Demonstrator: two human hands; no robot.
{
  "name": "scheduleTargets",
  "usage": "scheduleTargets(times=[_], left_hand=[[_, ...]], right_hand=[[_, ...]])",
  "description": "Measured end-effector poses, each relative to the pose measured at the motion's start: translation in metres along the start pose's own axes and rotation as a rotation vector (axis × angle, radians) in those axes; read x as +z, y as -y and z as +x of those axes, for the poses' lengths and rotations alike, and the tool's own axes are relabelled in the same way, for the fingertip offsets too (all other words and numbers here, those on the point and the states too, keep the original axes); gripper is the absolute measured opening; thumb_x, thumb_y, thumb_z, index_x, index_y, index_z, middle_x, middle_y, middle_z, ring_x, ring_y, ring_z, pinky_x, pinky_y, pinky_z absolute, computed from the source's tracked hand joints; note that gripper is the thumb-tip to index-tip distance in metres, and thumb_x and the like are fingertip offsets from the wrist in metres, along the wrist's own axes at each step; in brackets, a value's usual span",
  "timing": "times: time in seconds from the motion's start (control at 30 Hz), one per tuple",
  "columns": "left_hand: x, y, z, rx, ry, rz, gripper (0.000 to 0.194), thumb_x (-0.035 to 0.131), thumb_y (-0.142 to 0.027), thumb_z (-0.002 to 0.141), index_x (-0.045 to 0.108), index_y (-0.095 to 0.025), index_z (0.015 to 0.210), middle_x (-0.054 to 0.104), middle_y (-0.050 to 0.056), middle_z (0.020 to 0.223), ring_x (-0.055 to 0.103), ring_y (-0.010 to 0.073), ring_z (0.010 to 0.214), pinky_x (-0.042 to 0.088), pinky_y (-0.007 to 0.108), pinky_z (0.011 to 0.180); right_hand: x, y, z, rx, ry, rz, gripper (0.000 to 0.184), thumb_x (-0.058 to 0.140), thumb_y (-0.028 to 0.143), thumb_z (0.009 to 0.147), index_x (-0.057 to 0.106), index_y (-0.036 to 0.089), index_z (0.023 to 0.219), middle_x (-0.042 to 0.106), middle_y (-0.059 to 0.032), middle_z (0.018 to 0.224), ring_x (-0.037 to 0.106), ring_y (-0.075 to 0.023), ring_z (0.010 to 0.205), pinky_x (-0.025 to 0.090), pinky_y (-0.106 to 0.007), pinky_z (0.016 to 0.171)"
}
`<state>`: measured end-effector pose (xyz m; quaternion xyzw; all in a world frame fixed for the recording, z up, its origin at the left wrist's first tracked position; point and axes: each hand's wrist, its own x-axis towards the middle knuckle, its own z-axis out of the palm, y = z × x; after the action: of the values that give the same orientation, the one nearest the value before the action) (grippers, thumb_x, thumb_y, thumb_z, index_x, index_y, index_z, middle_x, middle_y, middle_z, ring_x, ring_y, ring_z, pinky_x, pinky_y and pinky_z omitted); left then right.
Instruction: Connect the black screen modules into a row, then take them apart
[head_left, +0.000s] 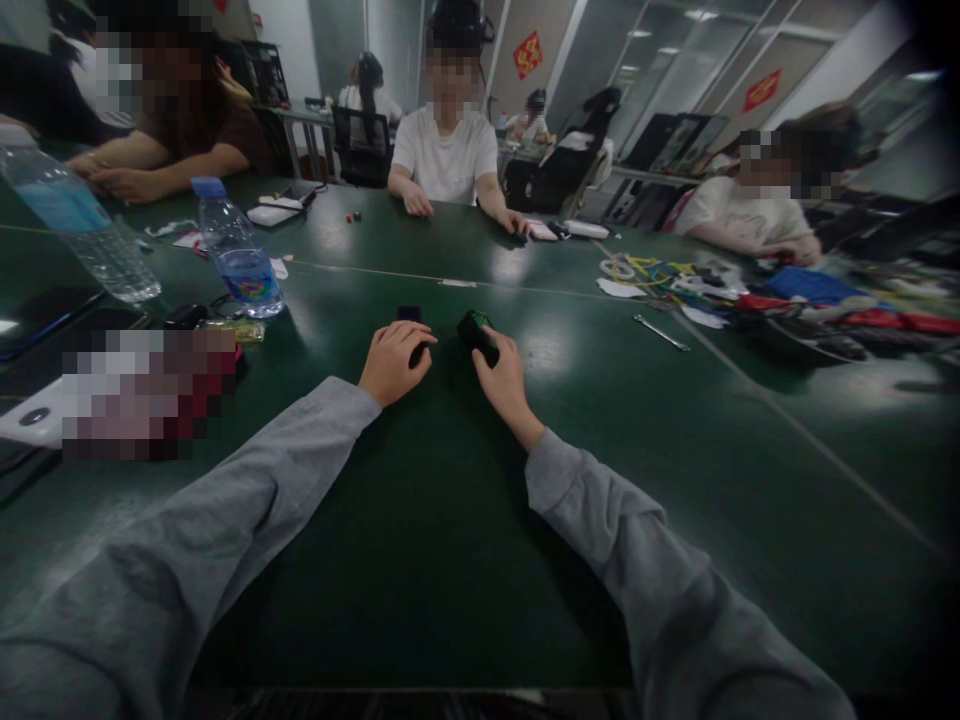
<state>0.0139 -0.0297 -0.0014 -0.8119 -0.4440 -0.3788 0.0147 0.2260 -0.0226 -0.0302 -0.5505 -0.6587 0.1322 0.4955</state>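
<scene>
My left hand (391,362) rests on the dark green table (450,540), fingers curled over a small dark object (421,352) that is mostly hidden. Just beyond its fingertips lies a small black square piece (409,313). My right hand (504,378) grips a small black block with a green edge (475,331), held slightly tilted just above the table. Both arms are in grey sleeves and the two hands are close together.
Two water bottles (238,258) (75,220) stand at the left, near phones and small items. A metal tool (660,332) lies to the right, past it a heap of coloured cables and parts (750,290). Three people sit around the far side of the table.
</scene>
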Motion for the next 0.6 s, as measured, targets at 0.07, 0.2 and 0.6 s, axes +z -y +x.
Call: scheduleTargets(times=[0.07, 0.2, 0.6], left_hand=[[-0.001, -0.001, 0.0, 0.008, -0.019, -0.004, 0.021, 0.051, -0.019, 0.09, 0.064, -0.022, 0.106, 0.067, 0.006, 0.117, 0.056, 0.0238, 0.116, 0.039, 0.043, 0.099], [-0.003, -0.003, -0.001, 0.014, -0.046, -0.008, 0.023, 0.049, -0.018, 0.091, 0.063, -0.022, 0.109, 0.067, 0.006, 0.116, 0.055, 0.0238, 0.116, 0.038, 0.043, 0.099], [-0.003, -0.006, -0.001, 0.065, -0.006, 0.007, 0.024, 0.047, -0.022, 0.094, 0.062, -0.023, 0.112, 0.067, 0.005, 0.118, 0.056, 0.0226, 0.116, 0.033, 0.044, 0.1]], right_hand=[[0.0, 0.0, 0.0, 0.052, -0.018, 0.163, 0.041, 0.06, 0.032, 0.083, 0.06, 0.022, 0.123, 0.058, -0.0095, 0.125, 0.051, -0.0261, 0.122, 0.037, -0.049, 0.11], [-0.007, 0.002, 0.002, 0.431, -0.018, 0.679, 0.038, 0.069, 0.038, 0.074, 0.062, 0.025, 0.109, 0.064, -0.0027, 0.11, 0.059, -0.0228, 0.109, 0.051, -0.041, 0.095], [-0.035, 0.008, 0.014, 0.855, 0.071, 1.285, 0.017, 0.06, 0.022, 0.077, 0.055, 0.021, 0.094, 0.067, -0.005, 0.097, 0.067, -0.0228, 0.101, 0.062, -0.031, 0.077]])
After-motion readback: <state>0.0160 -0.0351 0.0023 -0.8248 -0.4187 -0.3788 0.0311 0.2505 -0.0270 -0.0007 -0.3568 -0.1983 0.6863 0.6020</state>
